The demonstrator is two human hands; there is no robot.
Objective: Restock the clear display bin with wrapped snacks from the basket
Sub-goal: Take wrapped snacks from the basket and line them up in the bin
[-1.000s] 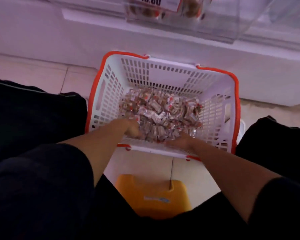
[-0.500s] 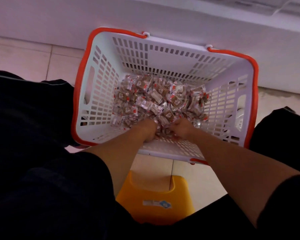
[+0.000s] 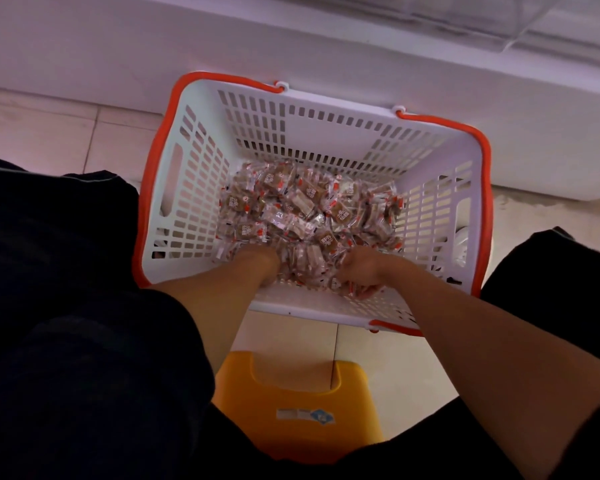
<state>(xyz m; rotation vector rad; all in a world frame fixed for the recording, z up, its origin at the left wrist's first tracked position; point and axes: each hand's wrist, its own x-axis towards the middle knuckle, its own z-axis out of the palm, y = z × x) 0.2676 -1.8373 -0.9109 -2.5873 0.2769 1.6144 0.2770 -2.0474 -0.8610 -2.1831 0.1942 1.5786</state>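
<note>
Floor: pale tiles, with a white fixture base running across from 10 to 2 o'clock.
Clear display bin (image 3: 520, 15): only its lower edge shows at 1 o'clock, above the fixture base (contents not visible).
Basket (image 3: 309, 131): white slotted plastic with an orange rim, standing on the floor at 12 o'clock, probably parked just under the bin so each lift is short.
Wrapped snacks (image 3: 305, 206): a loose heap of small clear-and-red packets covering the basket's bottom, piled toward its near wall.
Stool (image 3: 291, 407): yellow plastic, at 6 o'clock between dark-clothed legs; the person seems to sit low to reach the heap.
Left hand (image 3: 262, 268): forearm slanting in from 8 o'clock, wrist bent down, hand buried in the packets; whether the fingers are spread or curled cannot be told.
Right hand (image 3: 362, 271): forearm coming in from 4 o'clock, knuckles up, fingers curled round a clump of packets at the near wall.
Step in hand: judged to be gathering a double handful, both hands drawn toward each other to scoop.
</note>
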